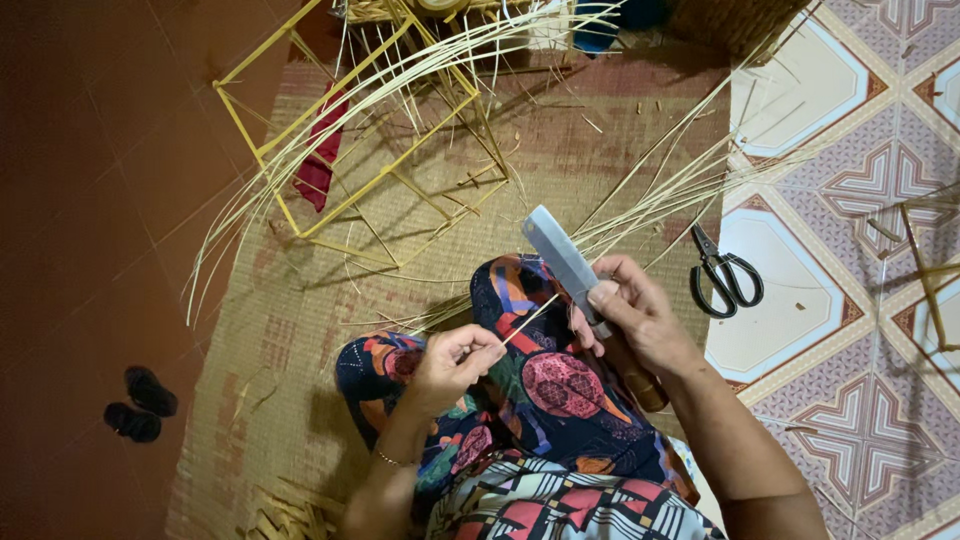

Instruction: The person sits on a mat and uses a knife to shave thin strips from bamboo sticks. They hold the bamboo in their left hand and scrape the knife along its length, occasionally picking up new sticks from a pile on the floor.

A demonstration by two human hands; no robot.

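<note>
Over your lap, left hand (455,362) pinches a thin, light, bendy bamboo sliver (530,319) w/ fingers together (grip near the end), right hand (632,315) clamped round the knife (572,268) handle.

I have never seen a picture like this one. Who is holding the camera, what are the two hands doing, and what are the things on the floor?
The camera sits on a person's head and looks down, so you see that person's own arms and lap. The right hand grips a broad flat knife with a wooden handle. The left hand pinches a thin pale strip, whose other end meets the knife. The person sits on a woven mat. On it stand a frame of yellow sticks and many long loose strips. Black scissors lie on the patterned tiles. Dark sandals lie on the red floor at the left.
</note>
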